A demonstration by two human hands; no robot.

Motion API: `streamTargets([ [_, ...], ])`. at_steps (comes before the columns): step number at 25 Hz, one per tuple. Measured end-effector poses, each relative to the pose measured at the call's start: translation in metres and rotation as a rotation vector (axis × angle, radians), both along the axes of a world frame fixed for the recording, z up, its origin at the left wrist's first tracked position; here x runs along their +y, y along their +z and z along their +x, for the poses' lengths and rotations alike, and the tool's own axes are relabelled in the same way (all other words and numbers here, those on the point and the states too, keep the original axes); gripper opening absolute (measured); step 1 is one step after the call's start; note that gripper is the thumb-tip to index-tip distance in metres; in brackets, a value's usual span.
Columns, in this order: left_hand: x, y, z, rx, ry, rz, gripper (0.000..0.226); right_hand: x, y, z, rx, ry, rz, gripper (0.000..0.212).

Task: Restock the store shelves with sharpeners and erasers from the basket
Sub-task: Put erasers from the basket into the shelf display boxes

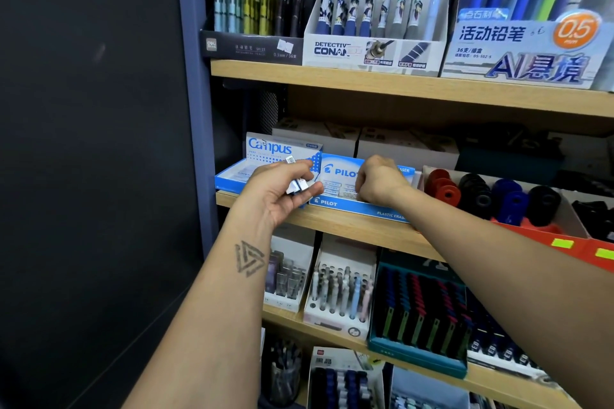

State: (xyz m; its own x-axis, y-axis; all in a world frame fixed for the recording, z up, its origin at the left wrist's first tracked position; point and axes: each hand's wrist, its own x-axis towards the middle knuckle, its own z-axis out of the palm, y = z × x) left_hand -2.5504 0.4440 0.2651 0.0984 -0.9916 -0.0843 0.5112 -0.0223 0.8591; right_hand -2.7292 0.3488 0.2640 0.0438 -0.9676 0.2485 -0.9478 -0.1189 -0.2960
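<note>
My left hand (pixel 282 189) holds a few small white and blue erasers (pixel 297 185) in front of the blue Campus eraser box (pixel 265 151) on the middle shelf. My right hand (pixel 378 181) reaches into the blue Pilot eraser box (pixel 339 202) next to it, fingers curled down among the erasers lying inside; whether they hold one is hidden. To the right, a tray (pixel 564 212) carries red, black and blue round sharpeners (pixel 478 192). No basket is in view.
The wooden middle shelf (pixel 349 226) has white boxes at its back. Pen and mechanical pencil display boxes (pixel 372 50) fill the shelf above, more pen racks (pixel 342 292) the shelves below. A dark wall (pixel 93 143) borders the shelving on the left.
</note>
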Motion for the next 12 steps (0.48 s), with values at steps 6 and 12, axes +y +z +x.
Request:
streamTargets([
  [6, 0.001, -0.002, -0.005, -0.016, -0.096, -0.031, 0.041, 0.021, 0.017, 0.012, -0.498, 0.21, 0.088, 0.003],
  [12, -0.001, -0.003, -0.009, -0.005, -0.098, -0.062, 0.056, 0.047, 0.025, 0.02, -0.859, 0.515, 0.473, 0.008],
])
